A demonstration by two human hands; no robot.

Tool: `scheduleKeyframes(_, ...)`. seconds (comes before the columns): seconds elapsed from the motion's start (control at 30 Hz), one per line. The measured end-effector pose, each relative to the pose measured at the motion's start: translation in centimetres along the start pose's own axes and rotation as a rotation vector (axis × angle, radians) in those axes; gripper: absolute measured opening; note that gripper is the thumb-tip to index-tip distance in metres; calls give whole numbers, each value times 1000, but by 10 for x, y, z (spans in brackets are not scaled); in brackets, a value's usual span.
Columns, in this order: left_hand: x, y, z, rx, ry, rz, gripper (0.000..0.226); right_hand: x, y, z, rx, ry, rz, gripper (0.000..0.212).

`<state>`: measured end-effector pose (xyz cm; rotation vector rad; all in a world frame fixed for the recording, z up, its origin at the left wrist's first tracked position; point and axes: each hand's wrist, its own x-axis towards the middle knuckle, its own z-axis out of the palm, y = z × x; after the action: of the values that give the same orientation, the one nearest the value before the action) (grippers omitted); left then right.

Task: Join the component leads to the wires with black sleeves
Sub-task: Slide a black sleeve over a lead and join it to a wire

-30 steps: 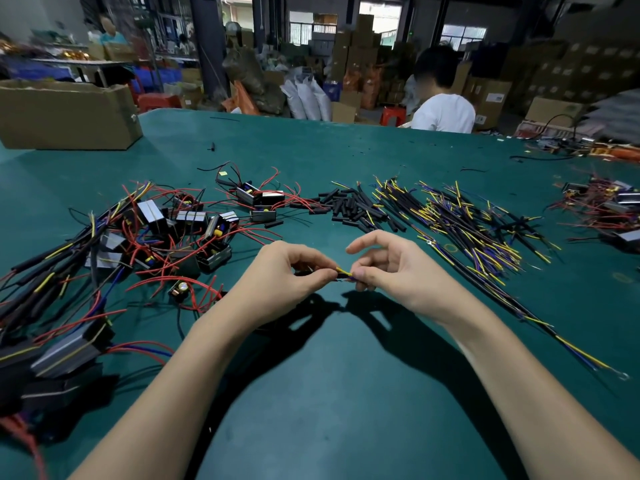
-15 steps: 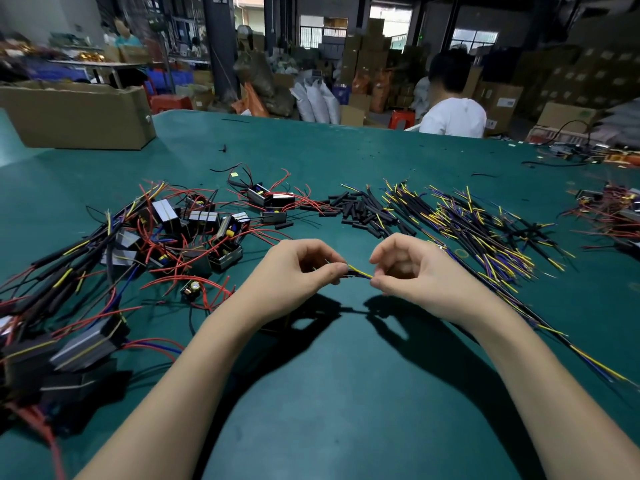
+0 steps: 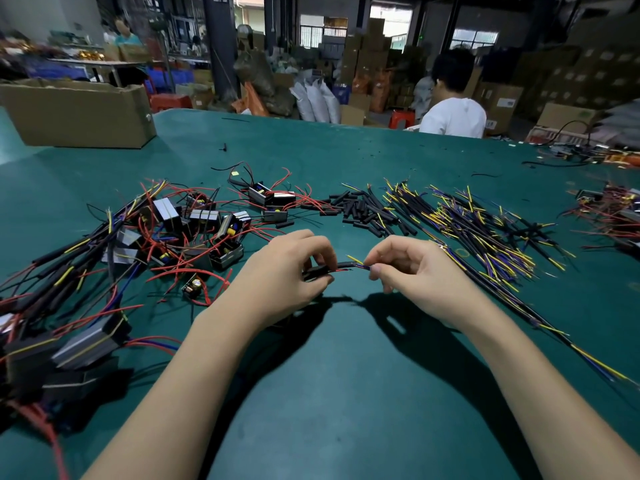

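— From the head view, what are the hands holding?

— The left hand pinches a black sleeve with a red lead poking out. The right hand pinches a wire tip, a yellow strand sticking up beside it. All of it hangs just above the green table.

— And doing it well?

— I'd say keep the lead and wire end in line, twist them tight, then slide the sleeve over. The loose sleeves lie well behind.
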<state>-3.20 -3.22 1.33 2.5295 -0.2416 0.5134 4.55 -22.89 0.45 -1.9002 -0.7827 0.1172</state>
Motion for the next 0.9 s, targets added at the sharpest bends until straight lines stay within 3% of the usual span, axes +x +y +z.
scheduleKeyframes(0.3, 0, 4, 4, 204, 67, 27, 16, 1, 3, 4, 37, 15, 4, 17)
scheduleKeyframes(0.47, 1, 8, 6, 234, 77, 15, 6, 1, 5, 9, -24, 81, -51, 16)
scheduleKeyframes(0.67, 0, 5, 3, 51, 120, 53, 4, 1, 4, 11, 15, 72, -48, 15)
scheduleKeyframes(0.9, 4, 7, 14, -226, 186, -69, 7, 1, 2, 14, 102, 23, -35, 11)
